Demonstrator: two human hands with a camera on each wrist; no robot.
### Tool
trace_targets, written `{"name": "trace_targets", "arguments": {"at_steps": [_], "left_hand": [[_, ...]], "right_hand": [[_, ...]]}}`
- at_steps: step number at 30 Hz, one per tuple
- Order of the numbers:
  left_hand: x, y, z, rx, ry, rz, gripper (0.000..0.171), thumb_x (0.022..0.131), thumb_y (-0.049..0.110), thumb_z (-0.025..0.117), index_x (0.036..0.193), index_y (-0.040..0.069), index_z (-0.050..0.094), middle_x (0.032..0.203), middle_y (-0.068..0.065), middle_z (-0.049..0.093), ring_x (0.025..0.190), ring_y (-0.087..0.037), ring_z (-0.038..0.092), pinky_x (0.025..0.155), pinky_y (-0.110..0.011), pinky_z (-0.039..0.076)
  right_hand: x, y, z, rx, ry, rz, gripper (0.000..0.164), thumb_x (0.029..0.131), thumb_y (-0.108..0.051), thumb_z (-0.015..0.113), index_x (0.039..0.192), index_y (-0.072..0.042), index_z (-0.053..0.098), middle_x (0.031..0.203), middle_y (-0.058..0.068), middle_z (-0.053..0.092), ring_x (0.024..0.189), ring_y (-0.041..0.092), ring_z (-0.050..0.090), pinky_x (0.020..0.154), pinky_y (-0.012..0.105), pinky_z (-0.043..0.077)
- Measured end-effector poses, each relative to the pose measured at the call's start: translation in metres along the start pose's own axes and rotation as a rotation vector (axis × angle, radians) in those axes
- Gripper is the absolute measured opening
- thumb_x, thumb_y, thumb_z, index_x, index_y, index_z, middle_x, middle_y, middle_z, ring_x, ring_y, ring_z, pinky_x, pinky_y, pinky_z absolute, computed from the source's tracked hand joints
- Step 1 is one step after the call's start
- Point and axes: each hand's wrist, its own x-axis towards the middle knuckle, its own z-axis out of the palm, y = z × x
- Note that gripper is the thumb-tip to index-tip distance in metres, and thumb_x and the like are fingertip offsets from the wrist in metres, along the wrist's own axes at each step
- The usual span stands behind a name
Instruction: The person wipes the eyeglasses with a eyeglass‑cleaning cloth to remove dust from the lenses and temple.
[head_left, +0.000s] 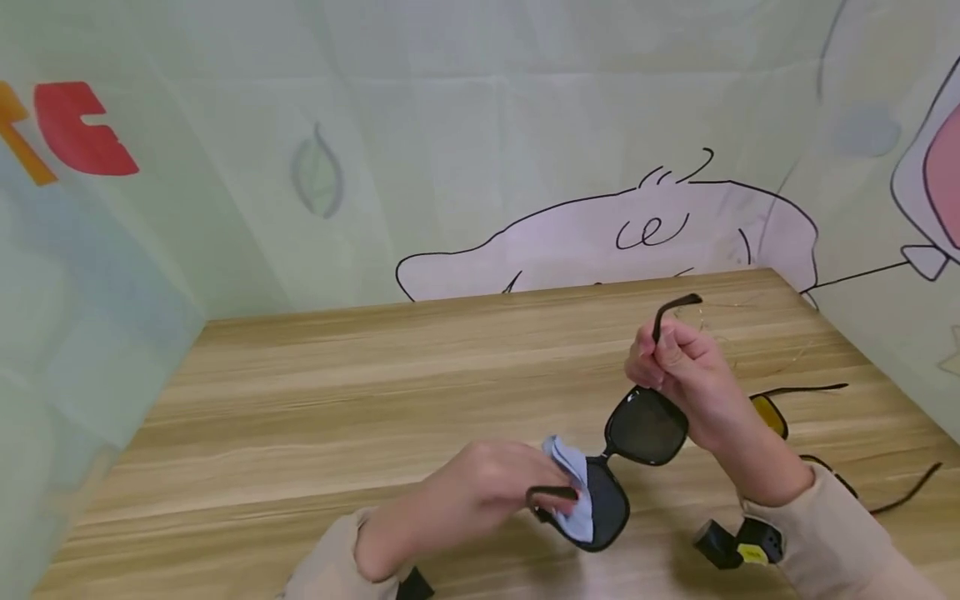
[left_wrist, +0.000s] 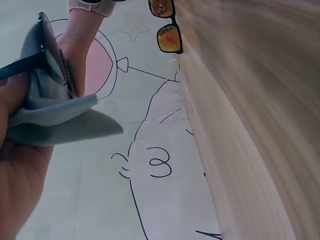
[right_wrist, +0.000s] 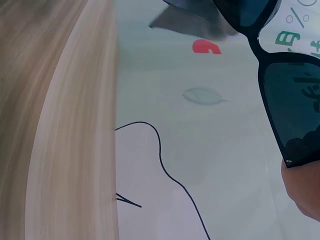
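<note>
A pair of black-framed sunglasses is held tilted above the table, its dark lenses facing the head camera. My right hand grips one temple arm near the upper lens, and the arm's curved tip sticks up past the fingers. At the lower lens, my left hand pinches a light blue cloth folded over the lens edge. The other temple arm crosses in front of the left fingers. In the left wrist view, the cloth hangs in folds from the left hand, partly covering the sunglasses.
Yellow-lensed glasses lie on the wooden table beyond the right forearm. Another dark-armed pair is partly hidden behind the right sleeve. Thin-framed clear glasses lie near the far right corner. A printed sheet stands behind the table.
</note>
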Motion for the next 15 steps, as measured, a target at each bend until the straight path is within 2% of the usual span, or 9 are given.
{"name": "trace_targets", "arguments": {"at_steps": [5,9,12,15], "left_hand": [[-0.003,0.000,-0.004,-0.197,-0.074,-0.053,0.020,0.088,-0.007,0.055,0.099,0.001,0.070,0.098,-0.005,0.070,0.100,-0.008,0.063,0.090,-0.018,0.047],[0.002,0.001,-0.003,-0.308,-0.157,0.000,0.019,0.087,-0.006,0.057,0.100,-0.002,0.070,0.097,-0.006,0.071,0.100,-0.008,0.062,0.091,-0.017,0.046],[0.008,0.005,0.000,-0.279,-0.188,0.064,0.018,0.086,-0.005,0.060,0.100,-0.002,0.070,0.097,-0.006,0.071,0.102,-0.008,0.062,0.091,-0.014,0.044],[0.012,0.009,0.003,-0.220,-0.179,0.106,0.018,0.085,-0.004,0.063,0.100,0.000,0.070,0.099,-0.004,0.071,0.104,-0.006,0.061,0.092,-0.013,0.042]], "right_hand": [[0.001,-0.005,0.001,-0.029,0.015,0.004,0.025,0.100,-0.011,0.034,0.092,-0.007,0.056,0.069,0.007,0.034,0.062,0.020,0.031,0.060,0.035,0.020],[0.002,-0.003,0.004,0.004,-0.019,0.004,0.026,0.100,-0.009,0.032,0.094,-0.005,0.057,0.069,0.007,0.035,0.062,0.020,0.031,0.059,0.034,0.020],[0.003,-0.002,0.006,0.012,-0.024,0.028,0.026,0.101,-0.009,0.032,0.095,-0.006,0.057,0.069,0.007,0.036,0.062,0.020,0.031,0.059,0.035,0.020],[0.004,0.000,0.006,0.007,-0.013,0.055,0.028,0.101,-0.010,0.031,0.095,-0.007,0.058,0.069,0.007,0.036,0.062,0.020,0.032,0.059,0.036,0.020]]}}
